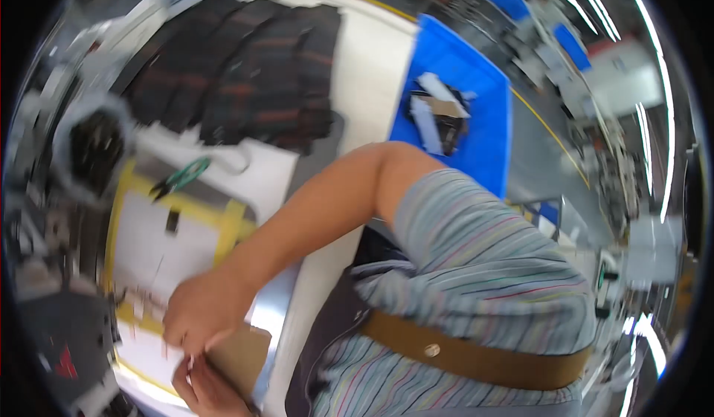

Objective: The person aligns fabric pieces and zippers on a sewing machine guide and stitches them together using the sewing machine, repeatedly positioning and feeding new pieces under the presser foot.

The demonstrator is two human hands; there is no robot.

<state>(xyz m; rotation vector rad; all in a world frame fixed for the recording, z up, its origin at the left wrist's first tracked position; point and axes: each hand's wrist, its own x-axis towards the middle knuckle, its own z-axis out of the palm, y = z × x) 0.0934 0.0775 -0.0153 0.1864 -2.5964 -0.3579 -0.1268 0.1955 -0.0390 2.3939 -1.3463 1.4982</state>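
Head view is blurring the right hand (210, 309) and cut-off left hand (214, 391), both curling near a brown card (244, 356); whether they're grasping anything, I cannot tell.

Clock ref. = R hand (208, 305). Passage avail.: taped white panel (141, 238), open face at 11 o'clk; white tabletop (375, 53), bare strip at 1 o'clk btwn dark sheets (245, 75) and blue bin (487, 112). Obstr.: green-handled tool (182, 178) at 12 o'clk, dark sheets beyond; lined container (67, 142) at 11 o'clk, past panel; dark part (44, 328) w/ red mark at 9 o'clk. R forearm (305, 212) blocks 2 o'clk, twd blue bin. L hand (216, 393) at 6 o'clk, touching or just beside R hand (blurred); tan piece (249, 354) at 5 o'clk, adj. to both.
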